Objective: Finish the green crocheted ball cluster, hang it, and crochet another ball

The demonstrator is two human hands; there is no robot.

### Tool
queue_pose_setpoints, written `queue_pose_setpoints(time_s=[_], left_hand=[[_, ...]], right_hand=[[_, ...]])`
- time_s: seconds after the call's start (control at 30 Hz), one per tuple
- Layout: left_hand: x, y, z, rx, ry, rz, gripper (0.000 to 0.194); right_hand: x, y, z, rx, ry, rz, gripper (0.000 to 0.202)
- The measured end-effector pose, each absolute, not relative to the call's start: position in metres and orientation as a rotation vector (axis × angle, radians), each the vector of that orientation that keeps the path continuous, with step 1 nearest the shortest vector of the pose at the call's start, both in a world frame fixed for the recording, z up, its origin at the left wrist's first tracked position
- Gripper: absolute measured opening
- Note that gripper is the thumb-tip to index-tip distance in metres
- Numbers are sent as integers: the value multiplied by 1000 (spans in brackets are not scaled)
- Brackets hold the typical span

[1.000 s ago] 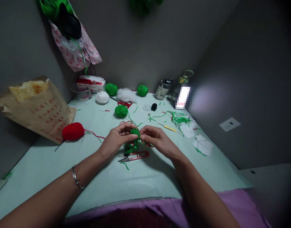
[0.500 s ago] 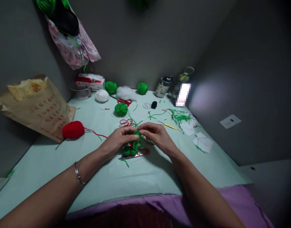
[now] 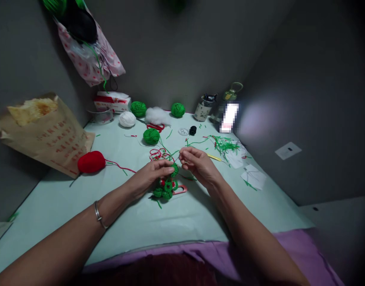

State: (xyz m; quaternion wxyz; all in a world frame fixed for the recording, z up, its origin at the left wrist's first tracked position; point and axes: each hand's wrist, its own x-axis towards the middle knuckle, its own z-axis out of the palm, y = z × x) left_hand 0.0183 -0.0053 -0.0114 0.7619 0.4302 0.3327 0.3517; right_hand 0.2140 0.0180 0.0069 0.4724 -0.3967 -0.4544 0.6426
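Observation:
My left hand (image 3: pixel 151 174) pinches the upper end of a green crocheted piece (image 3: pixel 167 190) with red and white bits, whose several small round green parts hang just above the table. To its right, my right hand (image 3: pixel 197 163) is closed, thumb against fingertips. A thin strand seems to run from those fingertips toward the piece, but what they grip is too small to make out. Partly behind the crocheted piece lies a pair of scissors with a red handle (image 3: pixel 181 190). Loops of red yarn (image 3: pixel 158 154) and a green yarn ball (image 3: pixel 151 136) lie beyond my hands.
A red yarn ball (image 3: pixel 91 162) rests by a brown paper bag (image 3: pixel 60 139) on the left. Farther back are white yarn (image 3: pixel 127 119), white stuffing (image 3: pixel 157 116) and red-handled scissors (image 3: pixel 157 127). Rightward lie a yellow-handled hook (image 3: pixel 214 157), green yarn scraps (image 3: pixel 225 145) and a lit phone (image 3: pixel 229 118).
My right hand has drawn away from the crocheted piece, up and to the right. The piece has turned in my left hand, showing more of its round parts.

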Motion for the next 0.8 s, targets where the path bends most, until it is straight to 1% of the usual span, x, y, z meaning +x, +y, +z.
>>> queue_pose_setpoints(time_s=[0.1,0.23,0.33,0.47,0.63,0.8], left_hand=[[18,-4,-12,979,734,775,29],[17,-5,-12,1019,753,761,26],[17,-5,-11,1054,725,759,26],[17,-5,-10,1007,754,825,22],[15,-4,-8,987,783,819,24],[15,-5,-8,1012,790,831,25]], right_hand=[[209,14,5,-997,-1201,1614,27],[207,10,6,-1054,-1324,1537,27],[209,9,8,-1068,-1391,1544,27],[213,8,11,-1081,-1466,1549,30],[222,9,14,-1093,-1690,1582,31],[223,9,14,-1117,-1907,1354,20]])
